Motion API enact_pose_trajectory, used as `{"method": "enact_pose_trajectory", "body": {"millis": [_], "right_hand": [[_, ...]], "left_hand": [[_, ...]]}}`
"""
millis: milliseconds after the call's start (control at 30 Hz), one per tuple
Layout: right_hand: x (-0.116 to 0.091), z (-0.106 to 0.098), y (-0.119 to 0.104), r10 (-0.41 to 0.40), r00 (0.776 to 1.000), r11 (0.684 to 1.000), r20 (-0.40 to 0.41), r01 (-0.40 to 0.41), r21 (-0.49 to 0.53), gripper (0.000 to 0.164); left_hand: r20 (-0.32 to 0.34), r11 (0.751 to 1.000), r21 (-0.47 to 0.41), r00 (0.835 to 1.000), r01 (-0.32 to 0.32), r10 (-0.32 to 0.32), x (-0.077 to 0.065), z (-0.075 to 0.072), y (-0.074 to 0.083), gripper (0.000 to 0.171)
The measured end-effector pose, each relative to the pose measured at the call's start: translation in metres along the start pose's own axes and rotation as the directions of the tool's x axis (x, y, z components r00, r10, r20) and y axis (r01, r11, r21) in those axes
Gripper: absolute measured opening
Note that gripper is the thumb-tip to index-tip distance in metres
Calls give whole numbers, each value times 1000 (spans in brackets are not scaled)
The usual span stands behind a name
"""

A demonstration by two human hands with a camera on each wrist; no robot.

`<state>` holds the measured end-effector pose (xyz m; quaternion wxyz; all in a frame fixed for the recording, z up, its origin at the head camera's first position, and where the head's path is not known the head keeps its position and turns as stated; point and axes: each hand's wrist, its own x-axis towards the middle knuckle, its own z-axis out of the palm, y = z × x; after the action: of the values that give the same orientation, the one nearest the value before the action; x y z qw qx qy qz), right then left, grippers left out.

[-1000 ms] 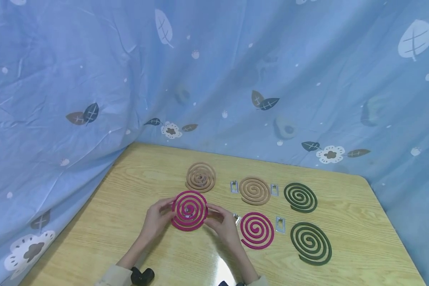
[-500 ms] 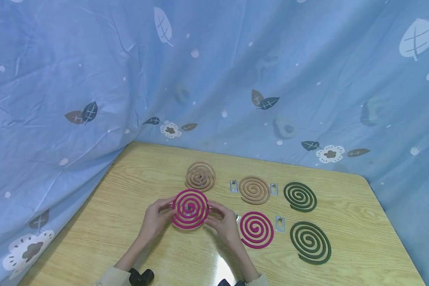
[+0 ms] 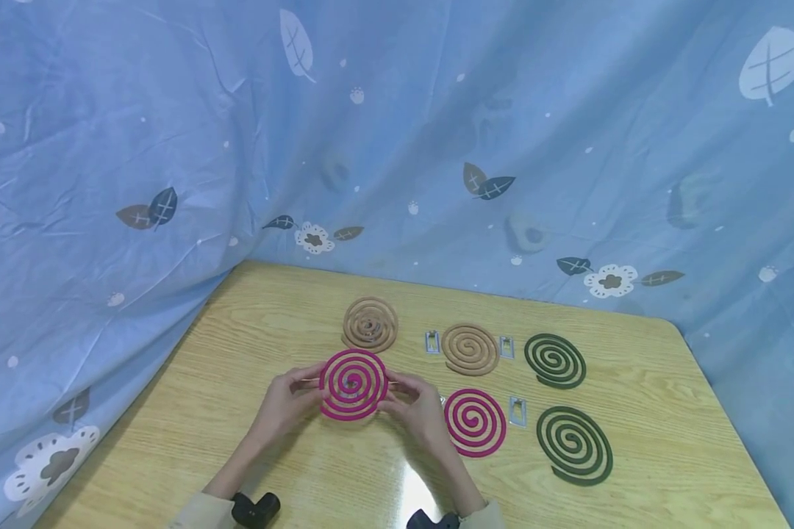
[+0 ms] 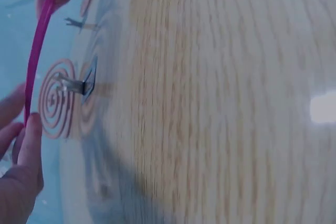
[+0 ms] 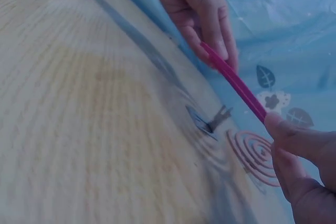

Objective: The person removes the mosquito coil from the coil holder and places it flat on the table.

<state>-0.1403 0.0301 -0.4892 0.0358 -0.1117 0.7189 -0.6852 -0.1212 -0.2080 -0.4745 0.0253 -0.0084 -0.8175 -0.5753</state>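
Note:
A magenta mosquito coil (image 3: 353,384) is held up off the table by both hands. My left hand (image 3: 287,402) pinches its left edge between thumb and fingers. Its right edge is pinched by my right hand (image 3: 418,406). Seen edge-on in the left wrist view, the coil (image 4: 35,59) looks thin and slightly bowed. Below it a small metal coil stand (image 5: 206,124) with a raised prong stands on the table; the left wrist view shows this stand (image 4: 77,85) too. Just behind the held coil, a brown coil (image 3: 369,324) sits over another metal stand.
On the right lie a second brown coil (image 3: 470,349), a second magenta coil (image 3: 474,422) and two dark green coils, one far (image 3: 554,360) and one near (image 3: 573,444). Flat metal stands (image 3: 433,342), (image 3: 506,347), (image 3: 517,411) lie among them. A blue patterned curtain (image 3: 397,147) borders the table.
The held magenta coil has shifted very slightly right, with both hands keeping their pinch. My right hand now covers more of the metal stand beside the lying magenta coil. The head view has tilted a little.

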Motion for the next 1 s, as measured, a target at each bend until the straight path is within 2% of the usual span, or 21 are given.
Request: {"method": "enact_pose_trajectory", "body": {"millis": [233,300,400,467,633,1000], "right_hand": [[-3,-19,-2,-80,996,997,43,79,19,43],[-4,-24,-3,-61,997,998,40,61,-8,42],[-5,-28,-9,31,999,999,16,-30,-41,42],[-5,-30,-11,62,998,996,7,-61,-67,42],[-8,-39,-14,62,998,991,2,-62,-116,43],[-15,-56,-15,85,995,988,42,-79,-133,46]], "left_hand": [[78,999,-30,997,28,-26,1,4,0,45],[112,998,-54,994,13,-7,0,5,-1,46],[146,996,-86,989,-17,30,-1,6,0,47],[155,995,-96,987,-36,51,-1,8,1,47],[145,994,-88,987,-60,73,2,15,3,47],[201,994,-89,977,-59,76,0,27,7,55]]}}
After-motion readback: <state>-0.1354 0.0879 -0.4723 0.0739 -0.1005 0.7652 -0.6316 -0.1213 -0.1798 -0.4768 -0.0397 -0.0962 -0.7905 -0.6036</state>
